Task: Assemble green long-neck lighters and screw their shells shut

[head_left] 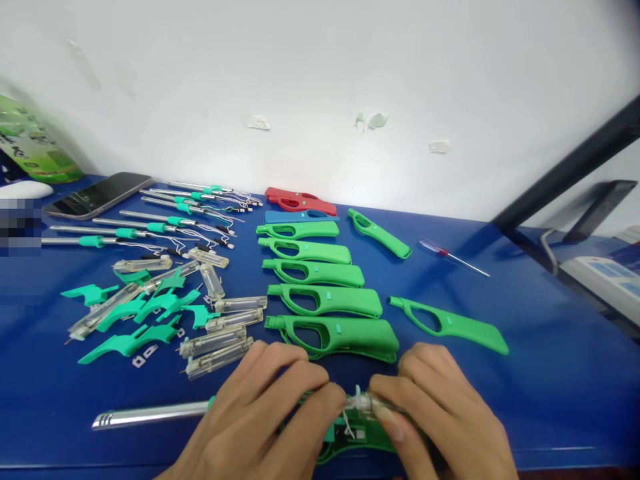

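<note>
At the front edge of the table lies an open green lighter casing (373, 435), with a metal lighter tube (150, 415) sticking out to its left. My right hand (445, 407) is closed on a clear fuel tank (369, 403) held just above the casing. Bent over the casing, my left hand (265, 407) pinches at the tank's valve end; what sits between its fingertips is hidden. White wires (347, 423) and a small black part show inside the casing below. Both hands cover much of the casing.
Several green casings (325, 273) lie stacked in a column, with a red casing (300, 200) behind. At left are metal tubes with wires (165, 227), green triggers (135, 310) and fuel tanks (220, 343). A screwdriver (455, 259) and a phone (100, 195) lie farther back.
</note>
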### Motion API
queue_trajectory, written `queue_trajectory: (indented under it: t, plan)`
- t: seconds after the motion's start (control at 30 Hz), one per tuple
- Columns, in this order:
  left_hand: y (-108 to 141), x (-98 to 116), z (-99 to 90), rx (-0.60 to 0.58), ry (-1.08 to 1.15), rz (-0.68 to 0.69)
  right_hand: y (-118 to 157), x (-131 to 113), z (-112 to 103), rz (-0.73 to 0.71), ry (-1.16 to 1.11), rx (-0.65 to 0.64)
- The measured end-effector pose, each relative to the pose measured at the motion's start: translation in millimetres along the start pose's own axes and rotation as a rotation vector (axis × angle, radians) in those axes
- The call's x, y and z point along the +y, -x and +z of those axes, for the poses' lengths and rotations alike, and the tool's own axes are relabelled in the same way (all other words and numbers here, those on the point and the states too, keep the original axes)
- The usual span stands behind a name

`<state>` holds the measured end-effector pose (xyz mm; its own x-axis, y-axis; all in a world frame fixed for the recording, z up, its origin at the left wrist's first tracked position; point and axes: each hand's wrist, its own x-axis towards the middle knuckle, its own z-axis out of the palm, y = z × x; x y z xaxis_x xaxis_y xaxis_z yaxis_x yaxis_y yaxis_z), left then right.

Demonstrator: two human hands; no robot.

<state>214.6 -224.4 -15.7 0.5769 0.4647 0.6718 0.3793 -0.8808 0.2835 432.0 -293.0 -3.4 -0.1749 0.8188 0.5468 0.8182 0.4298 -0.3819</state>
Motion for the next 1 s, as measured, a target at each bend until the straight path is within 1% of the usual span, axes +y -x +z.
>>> queue_trajectory:
  t: [0.1, 0.2, 0.33, 0.4, 0.47, 0.57, 0.63, 0.73, 1.0]
  plan:
    - [3, -1, -1.4, -0.015, -0.015, 0.012, 0, 1, 1, -0.003, -0.003, 0.003]
    - [4, -3, -3.7, -0.056, -0.058, 0.017, 1, 1, 2, 0.017, -0.004, 0.025]
    - [9, -7, -16.5, -0.005, -0.125, 0.07, 1, 2, 2, 0.042, -0.013, 0.056]
    - [16, -12, -27.1, 0.003, -0.131, 0.036, 0, 3, 2, 0.044, -0.022, 0.058]
    - [25, -18, -37.7, -0.008, -0.139, -0.047, 0, 4, 2, 0.038, -0.031, 0.059]
    - [37, -27, -47.1, -0.045, -0.157, -0.068, 0, 6, 2, 0.027, -0.04, 0.06]
    - [42, -30, -47.8, -0.053, -0.143, -0.065, 1, 8, 1, 0.021, -0.044, 0.066]
    - [44, -30, -45.0, -0.052, -0.089, -0.106, 3, 9, 1, 0.019, -0.044, 0.07]
    - [40, -29, -46.4, -0.091, -0.053, -0.116, 5, 7, 1, 0.021, -0.021, 0.048]
